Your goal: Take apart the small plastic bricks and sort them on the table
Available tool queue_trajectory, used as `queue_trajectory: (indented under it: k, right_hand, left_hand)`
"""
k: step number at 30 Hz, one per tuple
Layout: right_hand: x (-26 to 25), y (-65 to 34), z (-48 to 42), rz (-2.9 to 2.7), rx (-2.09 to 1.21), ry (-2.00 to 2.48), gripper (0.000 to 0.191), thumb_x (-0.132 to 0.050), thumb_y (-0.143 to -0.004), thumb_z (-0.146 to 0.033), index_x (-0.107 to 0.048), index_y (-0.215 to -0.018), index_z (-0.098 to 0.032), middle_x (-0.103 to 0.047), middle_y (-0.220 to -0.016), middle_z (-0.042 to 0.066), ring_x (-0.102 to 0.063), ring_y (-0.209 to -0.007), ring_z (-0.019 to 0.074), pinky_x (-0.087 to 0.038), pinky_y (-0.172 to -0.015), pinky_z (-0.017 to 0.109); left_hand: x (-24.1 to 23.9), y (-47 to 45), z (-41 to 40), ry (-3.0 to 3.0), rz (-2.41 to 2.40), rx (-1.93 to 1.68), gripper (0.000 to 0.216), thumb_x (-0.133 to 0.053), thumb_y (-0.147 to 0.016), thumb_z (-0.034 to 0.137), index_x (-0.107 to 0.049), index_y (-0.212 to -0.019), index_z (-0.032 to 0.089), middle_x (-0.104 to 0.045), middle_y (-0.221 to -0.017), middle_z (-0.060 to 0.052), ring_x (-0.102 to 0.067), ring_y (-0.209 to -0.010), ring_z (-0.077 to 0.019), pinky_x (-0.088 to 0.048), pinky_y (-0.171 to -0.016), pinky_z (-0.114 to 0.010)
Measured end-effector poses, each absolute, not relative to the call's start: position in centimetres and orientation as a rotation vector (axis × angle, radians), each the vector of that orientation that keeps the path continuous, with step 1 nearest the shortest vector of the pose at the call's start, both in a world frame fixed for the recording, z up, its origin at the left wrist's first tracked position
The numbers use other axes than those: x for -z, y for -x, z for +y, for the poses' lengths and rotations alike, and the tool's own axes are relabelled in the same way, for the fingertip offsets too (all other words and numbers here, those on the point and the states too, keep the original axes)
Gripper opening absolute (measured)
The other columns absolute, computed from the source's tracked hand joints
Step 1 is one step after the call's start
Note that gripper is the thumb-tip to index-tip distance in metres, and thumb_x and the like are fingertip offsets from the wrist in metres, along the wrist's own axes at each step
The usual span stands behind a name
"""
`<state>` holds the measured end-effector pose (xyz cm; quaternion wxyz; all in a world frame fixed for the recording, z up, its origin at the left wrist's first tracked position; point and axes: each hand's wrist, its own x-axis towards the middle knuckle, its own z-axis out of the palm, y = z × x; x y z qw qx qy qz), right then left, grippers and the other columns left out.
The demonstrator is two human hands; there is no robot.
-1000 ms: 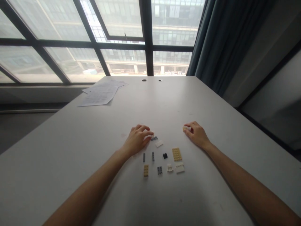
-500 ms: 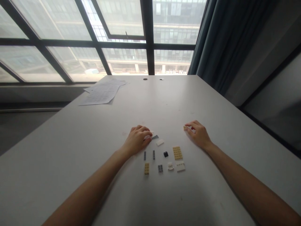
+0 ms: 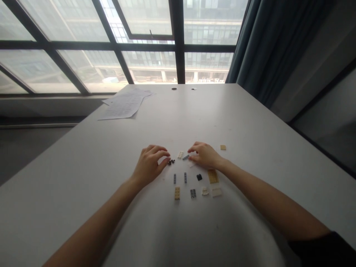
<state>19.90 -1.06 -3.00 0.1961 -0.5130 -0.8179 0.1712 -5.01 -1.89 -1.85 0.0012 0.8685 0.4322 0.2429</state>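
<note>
My left hand (image 3: 151, 163) rests on the white table (image 3: 111, 155) with its fingers loosely curled and apart. Its fingertips are just beside a small dark piece (image 3: 171, 162) and hold nothing. My right hand (image 3: 205, 155) reaches in from the right, its thumb and forefinger pinched at a small grey brick (image 3: 185, 157) lying on the table. A cream brick (image 3: 180, 154) sits between the two hands. A small tan brick (image 3: 223, 147) lies alone to the right of my right hand.
Nearer me lie several small bricks: two grey bars (image 3: 174, 178), a black piece (image 3: 199, 177), a tan plate (image 3: 213, 176), a tan brick (image 3: 177, 193) and a white plate (image 3: 216, 192). Papers (image 3: 122, 105) lie at the far left. Beyond are windows and a dark curtain (image 3: 267, 44).
My right hand let go of the small tan brick and moved left to the grey brick. My left hand drew back slightly, uncovering the dark piece and the cream brick.
</note>
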Motion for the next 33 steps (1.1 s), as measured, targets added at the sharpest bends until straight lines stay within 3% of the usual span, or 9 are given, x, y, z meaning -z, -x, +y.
queue_trajectory:
  k: [5, 10, 16, 26, 33]
  right_hand:
    - [3.1, -19.3, 0.4, -2.312, -0.550, 1.456, 0.010, -0.068, -0.077, -0.019, -0.073, -0.085, -0.022, -0.065, -0.091, 0.003, -0.060, -0.073, 0.0138, -0.044, -0.073, 0.025]
    - [2.8, -19.7, 1.1, -2.348, -0.615, 1.397, 0.008, -0.069, -0.072, -0.013, -0.071, -0.078, -0.019, -0.064, -0.086, 0.003, -0.058, -0.072, 0.0133, -0.042, -0.069, 0.023]
    - [2.7, -20.5, 0.3, -2.243, -0.636, 1.384, 0.009, -0.065, -0.072, -0.010, -0.066, -0.076, -0.018, -0.063, -0.070, -0.001, -0.055, -0.064, 0.0114, -0.040, -0.063, 0.022]
    - [1.8, -25.0, -2.9, -1.956, -0.695, 1.346, 0.008, -0.060, -0.081, -0.025, -0.063, -0.083, -0.018, -0.066, -0.083, 0.002, -0.056, -0.069, 0.0137, -0.045, -0.065, 0.027]
    - [3.3, -27.7, -6.6, -1.673, -0.664, 1.366, 0.011, -0.062, -0.082, -0.029, -0.062, -0.085, -0.018, -0.064, -0.078, 0.002, -0.058, -0.071, 0.0158, -0.046, -0.066, 0.028]
  left_hand:
    - [2.0, 8.2, -4.0, -2.551, 1.394, -0.933, 0.018, -0.055, -0.087, 0.035, -0.068, -0.085, 0.022, -0.068, -0.096, -0.003, -0.059, -0.095, -0.0205, -0.046, -0.089, -0.036]
    - [2.7, 10.0, -5.0, -2.386, 1.484, -1.089, 0.017, -0.059, -0.084, 0.036, -0.068, -0.082, 0.022, -0.068, -0.091, -0.003, -0.061, -0.091, -0.0200, -0.051, -0.077, -0.032]
    - [3.6, 9.8, -5.1, -2.267, 1.456, -1.206, 0.017, -0.060, -0.083, 0.035, -0.068, -0.084, 0.021, -0.068, -0.090, -0.003, -0.062, -0.087, -0.0190, -0.049, -0.082, -0.033]
    - [3.5, 9.1, -6.5, -2.315, 1.336, -1.236, 0.011, -0.060, -0.084, 0.027, -0.067, -0.090, 0.022, -0.066, -0.091, -0.002, -0.061, -0.088, -0.0179, -0.051, -0.074, -0.029]
    - [3.6, 8.5, -7.1, -2.363, 1.291, -1.275, 0.008, -0.059, -0.085, 0.021, -0.066, -0.090, 0.021, -0.065, -0.088, -0.002, -0.060, -0.084, -0.0167, -0.050, -0.071, -0.028]
